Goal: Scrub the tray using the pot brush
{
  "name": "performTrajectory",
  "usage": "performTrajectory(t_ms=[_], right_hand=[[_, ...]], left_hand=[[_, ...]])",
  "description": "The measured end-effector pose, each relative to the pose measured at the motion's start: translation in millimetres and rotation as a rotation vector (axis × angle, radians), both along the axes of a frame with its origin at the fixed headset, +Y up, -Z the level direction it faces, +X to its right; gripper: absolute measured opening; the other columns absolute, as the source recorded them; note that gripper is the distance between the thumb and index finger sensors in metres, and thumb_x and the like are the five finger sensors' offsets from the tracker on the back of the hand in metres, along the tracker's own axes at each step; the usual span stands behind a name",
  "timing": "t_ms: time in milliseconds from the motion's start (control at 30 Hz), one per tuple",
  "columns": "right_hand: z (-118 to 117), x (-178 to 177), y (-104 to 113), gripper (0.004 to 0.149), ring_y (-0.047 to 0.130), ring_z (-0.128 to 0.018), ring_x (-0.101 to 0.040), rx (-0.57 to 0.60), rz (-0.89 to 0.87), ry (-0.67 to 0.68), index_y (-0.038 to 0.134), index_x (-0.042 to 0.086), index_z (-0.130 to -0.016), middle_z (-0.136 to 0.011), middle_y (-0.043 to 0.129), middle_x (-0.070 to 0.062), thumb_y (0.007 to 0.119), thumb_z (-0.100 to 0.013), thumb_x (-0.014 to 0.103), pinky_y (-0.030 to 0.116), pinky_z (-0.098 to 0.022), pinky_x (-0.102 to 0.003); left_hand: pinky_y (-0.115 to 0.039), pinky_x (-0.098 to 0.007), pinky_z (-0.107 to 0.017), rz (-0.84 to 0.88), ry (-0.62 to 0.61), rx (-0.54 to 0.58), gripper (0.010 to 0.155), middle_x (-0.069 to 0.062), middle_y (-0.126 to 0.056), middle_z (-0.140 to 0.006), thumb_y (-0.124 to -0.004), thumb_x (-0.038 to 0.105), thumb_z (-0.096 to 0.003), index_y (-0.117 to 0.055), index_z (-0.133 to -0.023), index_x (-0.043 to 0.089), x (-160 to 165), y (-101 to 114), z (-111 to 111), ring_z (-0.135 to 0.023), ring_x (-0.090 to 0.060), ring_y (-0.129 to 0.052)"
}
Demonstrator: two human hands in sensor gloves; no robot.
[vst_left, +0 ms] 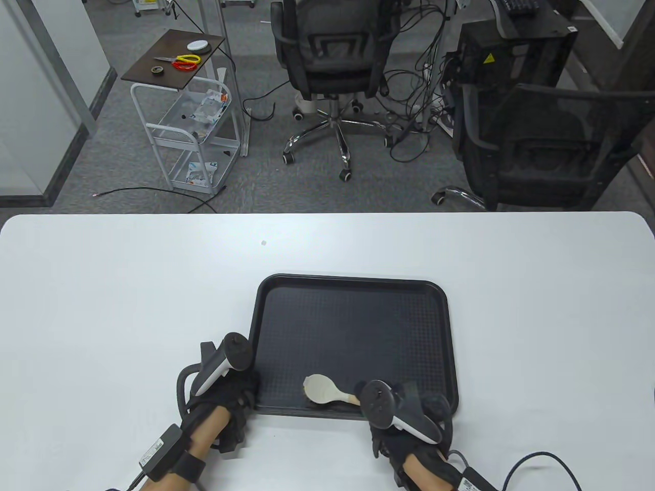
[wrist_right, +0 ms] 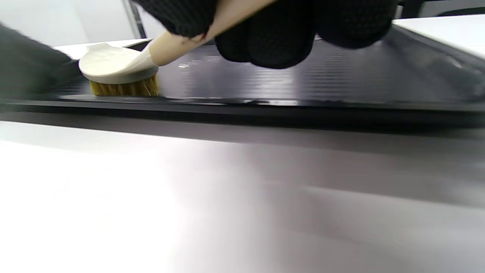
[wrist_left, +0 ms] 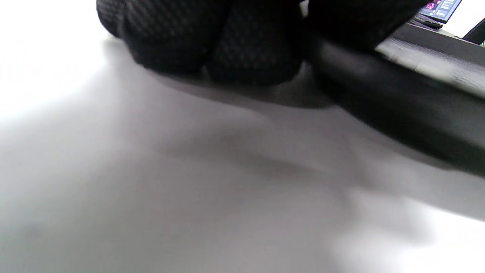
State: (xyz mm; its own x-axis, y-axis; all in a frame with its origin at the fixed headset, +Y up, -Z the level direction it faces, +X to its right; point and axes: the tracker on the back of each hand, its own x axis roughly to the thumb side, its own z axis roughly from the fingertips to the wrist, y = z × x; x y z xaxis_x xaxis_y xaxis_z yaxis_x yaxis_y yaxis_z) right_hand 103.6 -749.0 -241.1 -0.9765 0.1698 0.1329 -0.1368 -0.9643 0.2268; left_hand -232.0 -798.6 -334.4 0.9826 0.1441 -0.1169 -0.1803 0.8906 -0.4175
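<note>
My right hand (vst_left: 404,409): gloved fingers (wrist_right: 280,34) wrapped round pale wooden handle of round-headed pot brush (vst_left: 321,389); tan bristles down on floor of black rectangular plastic tray (vst_left: 353,327), near its near-left corner. My left hand (vst_left: 225,383): resting at tray's left near corner, fingers (wrist_left: 212,41) curled against rim; grip itself hard to tell. Tray flat on white table (vst_left: 102,307), near its front edge.

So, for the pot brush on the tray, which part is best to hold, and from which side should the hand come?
Hold the pale handle, coming from the tray's near edge. The pot brush has its round head bristles-down on the tray, and its handle slants up toward that edge, where the right hand grips it.
</note>
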Motion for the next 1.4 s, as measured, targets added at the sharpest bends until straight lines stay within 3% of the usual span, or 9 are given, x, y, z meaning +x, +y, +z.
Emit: performTrajectory(t_ms=[300,500,667,967,1400], right_hand=[[16.7,123.9,7.3,0.052,0.088,-0.071,-0.029,-0.069,0.024,-0.251,0.071,0.032,-0.097,-0.094,0.077,-0.009,0.080,-0.047,0.025,0.078,-0.052,-0.050],[21.6,161.4,10.7,0.051,0.088,-0.072,-0.029,-0.069,0.019,-0.319,0.072,0.031,-0.097,-0.094,0.077,-0.010,0.081,-0.047,0.025,0.077,-0.052,-0.051],[16.6,140.4,26.2,0.052,0.087,-0.071,-0.029,0.010,0.092,-0.286,0.071,0.028,-0.098,-0.095,0.077,-0.009,0.081,-0.047,0.026,0.076,-0.051,-0.049],[-19.4,60.9,61.6,0.053,0.086,-0.070,-0.027,0.189,-0.044,-0.185,0.068,0.027,-0.101,-0.096,0.075,-0.009,0.078,-0.049,0.027,0.077,-0.050,-0.047],[-103.3,-72.8,61.7,0.055,0.084,-0.074,-0.025,0.210,-0.151,-0.129,0.063,0.028,-0.103,-0.099,0.071,-0.007,0.075,-0.050,0.028,0.076,-0.053,-0.046]], left_hand=[[-0.065,-0.048,-0.062,-0.003,0.001,0.001,0.076,0.002,-0.090,-0.044,-0.074,0.050,-0.0449,-0.043,-0.104,0.013,0.0,0.3,0.2,-0.038,-0.020,-0.090],[-0.065,-0.047,-0.062,-0.005,0.002,0.003,0.076,0.002,-0.090,-0.044,-0.074,0.050,-0.0449,-0.043,-0.104,0.014,0.2,0.3,0.3,-0.038,-0.020,-0.090],[-0.066,-0.048,-0.062,-0.007,0.003,0.004,0.076,0.002,-0.090,-0.044,-0.074,0.050,-0.0449,-0.043,-0.104,0.014,0.5,0.2,0.4,-0.038,-0.020,-0.090],[-0.065,-0.048,-0.062,-0.005,0.003,0.002,0.076,0.002,-0.090,-0.044,-0.074,0.050,-0.0449,-0.043,-0.104,0.014,0.6,0.2,0.4,-0.038,-0.020,-0.090],[-0.065,-0.048,-0.062,-0.006,0.002,0.003,0.076,0.002,-0.090,-0.043,-0.074,0.050,-0.0449,-0.043,-0.104,0.013,0.8,-0.1,0.4,-0.038,-0.020,-0.090]])
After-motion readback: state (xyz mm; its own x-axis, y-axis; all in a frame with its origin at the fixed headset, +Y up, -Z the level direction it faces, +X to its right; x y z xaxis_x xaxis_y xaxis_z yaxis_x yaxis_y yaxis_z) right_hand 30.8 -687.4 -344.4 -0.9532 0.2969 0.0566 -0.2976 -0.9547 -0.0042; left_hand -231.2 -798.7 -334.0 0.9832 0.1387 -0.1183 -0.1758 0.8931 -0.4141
